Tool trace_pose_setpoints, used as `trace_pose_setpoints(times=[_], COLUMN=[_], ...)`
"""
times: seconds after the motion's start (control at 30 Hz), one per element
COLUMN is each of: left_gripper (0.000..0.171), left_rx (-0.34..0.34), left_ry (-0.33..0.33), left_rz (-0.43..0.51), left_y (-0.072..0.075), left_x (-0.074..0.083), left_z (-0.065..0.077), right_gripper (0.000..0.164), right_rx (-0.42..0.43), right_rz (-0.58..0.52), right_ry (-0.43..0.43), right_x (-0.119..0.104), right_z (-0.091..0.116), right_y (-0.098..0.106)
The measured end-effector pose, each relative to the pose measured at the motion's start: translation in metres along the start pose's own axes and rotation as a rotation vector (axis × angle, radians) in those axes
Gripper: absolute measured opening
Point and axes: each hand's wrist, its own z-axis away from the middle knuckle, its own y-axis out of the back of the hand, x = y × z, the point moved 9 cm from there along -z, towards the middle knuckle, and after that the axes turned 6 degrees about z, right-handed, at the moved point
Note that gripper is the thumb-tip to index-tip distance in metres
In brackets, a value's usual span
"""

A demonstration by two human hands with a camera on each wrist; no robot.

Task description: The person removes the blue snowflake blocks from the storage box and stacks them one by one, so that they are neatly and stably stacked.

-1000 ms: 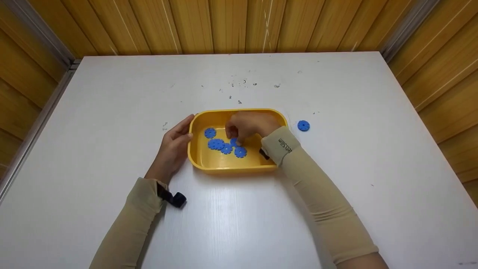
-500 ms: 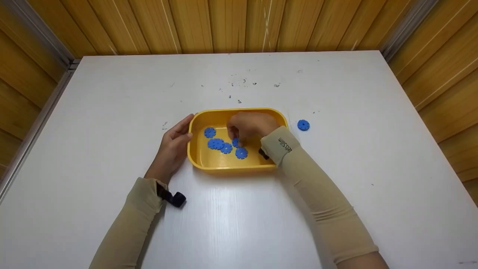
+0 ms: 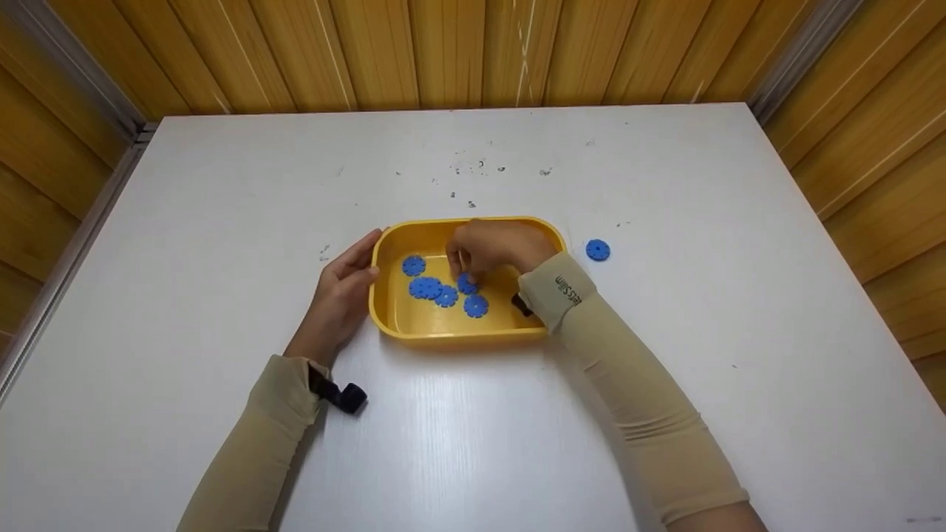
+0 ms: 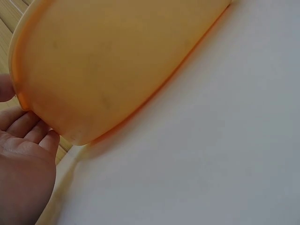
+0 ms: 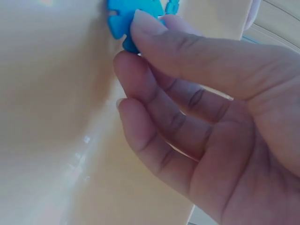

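My left hand (image 3: 338, 295) holds the left end of a yellow plastic bin (image 3: 458, 338), thumb at the rim and fingers along the outside. In the left wrist view, the fingers meet the bin's outer wall (image 4: 108, 70). Inside the bin, my right hand (image 3: 494, 247) pinches a blue notched disc (image 3: 467, 284). The right wrist view has the thumb on the face of this disc (image 5: 123, 21), with the other fingers bent below. Several more blue discs lie on the bin floor, among them a single disc (image 3: 414, 266), an overlapping pair (image 3: 426, 288) and a nearer disc (image 3: 476, 306).
One blue disc (image 3: 598, 250) lies on the white table (image 3: 222, 222) to the right of the bin. Dark scuff marks (image 3: 480, 164) dot the tabletop behind the bin. Wood-panelled walls (image 3: 443, 55) stand around the back and sides.
The right hand's disc has turned and shifted slightly within the fingers' reach, and now shows more of its face. The left hand and bin stay put; the head view tilts slightly.
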Motion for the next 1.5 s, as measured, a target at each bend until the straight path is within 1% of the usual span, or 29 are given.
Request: trace_pose_setpoints(times=[0.33, 0.5, 0.63, 0.87, 0.97, 1.1, 1.27, 1.4, 1.5], left_gripper=[0.062, 0.063, 0.063, 0.063, 0.063, 0.063, 0.062, 0.062, 0.063], left_rx=[-0.008, 0.006, 0.000, 0.011, 0.015, 0.018, 0.020, 0.003, -0.008], left_ry=[-0.007, -0.006, -0.007, -0.007, -0.004, -0.001, -0.002, -0.017, -0.025], left_rz=[0.028, 0.036, 0.030, 0.027, 0.029, 0.028, 0.029, 0.023, 0.017], left_y=[0.000, 0.002, 0.002, 0.004, 0.006, 0.006, 0.006, 0.004, 0.003], left_x=[0.000, -0.001, -0.001, -0.001, -0.002, -0.001, -0.001, 0.001, 0.002], left_z=[0.001, 0.002, 0.001, 0.001, 0.001, 0.001, 0.002, 0.003, 0.003], right_gripper=[0.010, 0.010, 0.010, 0.011, 0.012, 0.014, 0.015, 0.015, 0.016], right_rx=[0.040, 0.040, 0.041, 0.062, 0.079, 0.115, 0.162, 0.218, 0.254], right_rz=[0.037, 0.042, 0.028, 0.022, 0.009, -0.014, -0.072, -0.060, -0.053], right_ry=[0.043, 0.027, 0.006, 0.030, 0.052, 0.112, 0.157, 0.216, 0.238], right_x=[-0.004, -0.004, -0.003, -0.003, -0.003, -0.003, 0.002, 0.004, 0.007], right_z=[0.007, 0.011, 0.015, 0.022, 0.027, 0.034, 0.043, 0.053, 0.060], right_y=[0.008, 0.012, 0.016, 0.024, 0.028, 0.035, 0.045, 0.053, 0.059])
